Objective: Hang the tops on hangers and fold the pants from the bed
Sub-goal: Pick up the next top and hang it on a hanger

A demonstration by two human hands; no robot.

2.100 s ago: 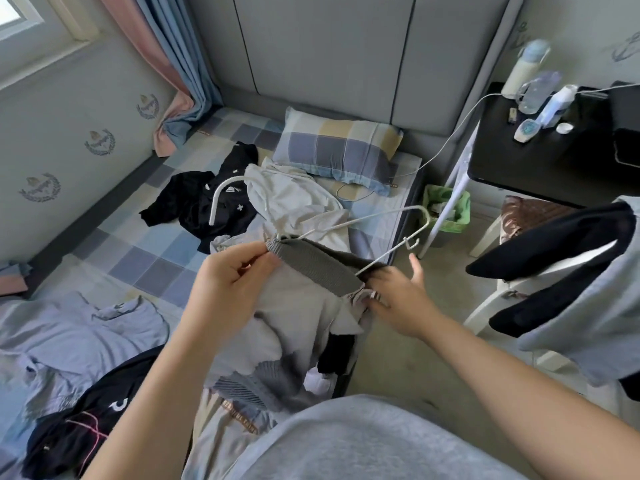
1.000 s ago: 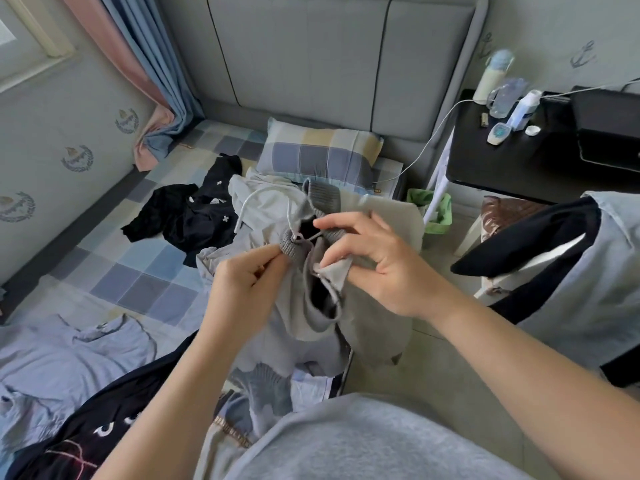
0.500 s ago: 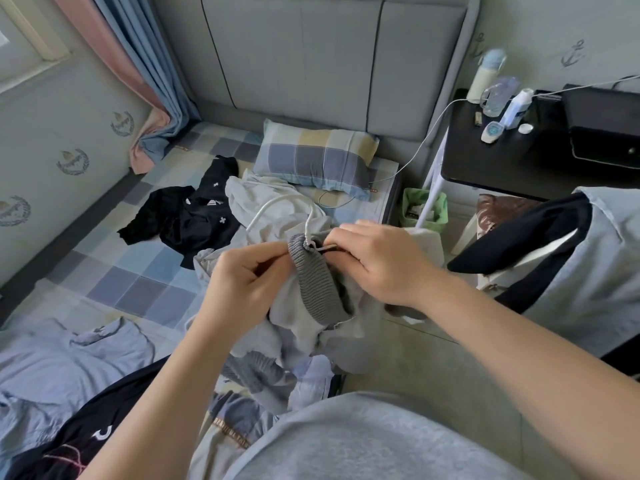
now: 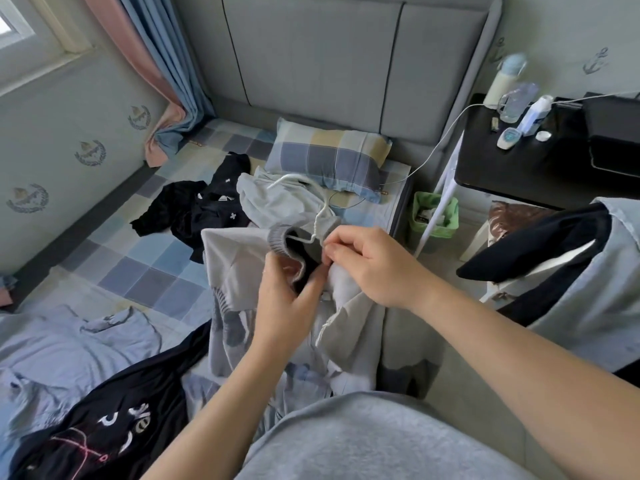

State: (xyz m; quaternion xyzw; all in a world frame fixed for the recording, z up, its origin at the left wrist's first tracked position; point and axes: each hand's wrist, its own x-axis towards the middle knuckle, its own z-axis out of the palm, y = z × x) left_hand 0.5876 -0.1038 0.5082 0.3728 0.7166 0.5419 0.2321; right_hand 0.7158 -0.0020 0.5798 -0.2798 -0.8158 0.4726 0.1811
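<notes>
A light grey top [image 4: 235, 271] with a darker ribbed collar hangs between my hands above the bed's edge. A white hanger [image 4: 320, 216] sits inside it, its hook sticking up out of the collar. My left hand [image 4: 287, 299] pinches the collar's front from below. My right hand [image 4: 370, 268] pinches the cloth at the collar just beside the hanger's neck. On the bed [image 4: 138, 268] lie a black garment [image 4: 197, 213], a pale grey garment [image 4: 273, 202], a light blue one [image 4: 62, 351] and a black printed one [image 4: 114, 420].
A checked pillow [image 4: 329, 157] lies at the padded headboard. A black side table [image 4: 540, 164] with bottles stands at the right, a green bin [image 4: 433, 216] below it. Hung clothes [image 4: 568, 271] fill the right side. A white cable runs from the table to the bed.
The hanger went from outside the top to inside it, with only the hook showing. The top's left shoulder has spread out over the hanger. My right hand moved up to the collar.
</notes>
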